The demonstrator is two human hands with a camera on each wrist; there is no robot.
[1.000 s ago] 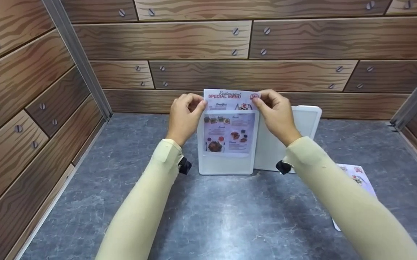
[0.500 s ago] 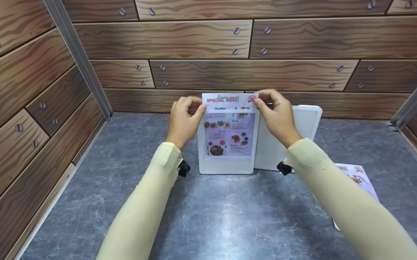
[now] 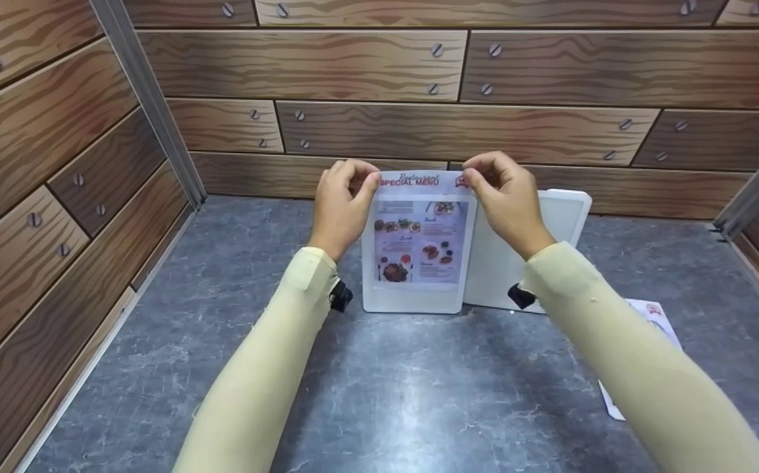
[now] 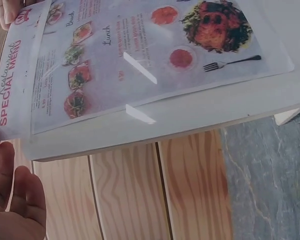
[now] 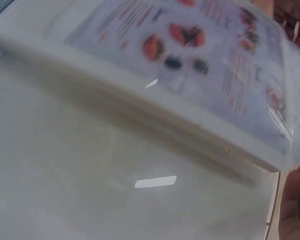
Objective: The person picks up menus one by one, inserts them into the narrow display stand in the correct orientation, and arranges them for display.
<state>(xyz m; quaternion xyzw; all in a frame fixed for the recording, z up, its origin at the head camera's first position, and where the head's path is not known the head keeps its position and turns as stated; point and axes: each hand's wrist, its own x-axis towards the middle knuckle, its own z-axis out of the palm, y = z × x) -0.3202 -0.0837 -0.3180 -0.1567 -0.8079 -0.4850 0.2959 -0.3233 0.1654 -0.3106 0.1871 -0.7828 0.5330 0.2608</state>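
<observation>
A printed restaurant menu sheet (image 3: 420,182) stands mostly inside a white, clear-fronted menu holder (image 3: 412,299); its heading strip sticks out above the top edge. My left hand (image 3: 343,209) pinches the sheet's top left corner between thumb and fingers. At the top right corner my right hand (image 3: 509,205) pinches it too. The left wrist view shows the menu sheet (image 4: 135,45) behind the clear front, with my left hand (image 4: 20,200) at the heading end. A strip of white holder shows below the sheet's bottom edge.
Another white panel (image 3: 562,226) stands upright behind and to the right, partly hidden by my right hand. Another menu sheet (image 3: 667,323) lies on the grey table (image 3: 379,394) under my right forearm, with a white corner (image 3: 611,404) nearby. Wood-patterned walls (image 3: 366,131) enclose the table.
The menu sheet has slid lower into the holder, so less of it shows above the top edge. Both hands keep their pinch at the corners. The head view has shifted slightly.
</observation>
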